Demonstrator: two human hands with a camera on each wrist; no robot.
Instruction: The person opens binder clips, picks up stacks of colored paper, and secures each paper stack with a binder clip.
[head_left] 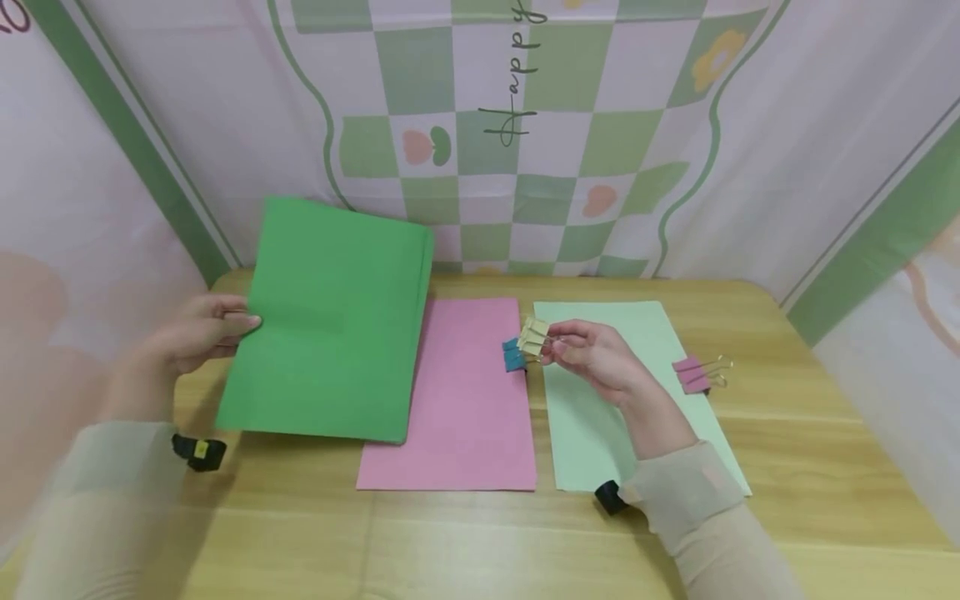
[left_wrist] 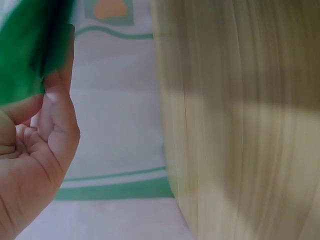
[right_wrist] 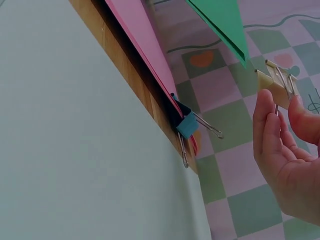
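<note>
My left hand (head_left: 206, 333) pinches the left edge of a green sheaf of paper (head_left: 330, 325), lifted and tilted above the table and overlapping part of the pink paper. In the left wrist view the green paper (left_wrist: 25, 55) is blurred between thumb and fingers. Between thumb and fingertips my right hand (head_left: 596, 358) holds a yellow binder clip (head_left: 533, 336) by its wire handles, apart from the green paper. Just behind it, a blue binder clip (right_wrist: 187, 125) grips the right edge of the pink paper (head_left: 472, 400).
Light green paper (head_left: 600, 433) lies under my right hand, with a pink binder clip (head_left: 692, 375) on its right edge. The wooden table (head_left: 450, 542) ends at a patterned curtain (head_left: 487, 142) behind. Black wrist straps (head_left: 198, 452) show at both sleeves.
</note>
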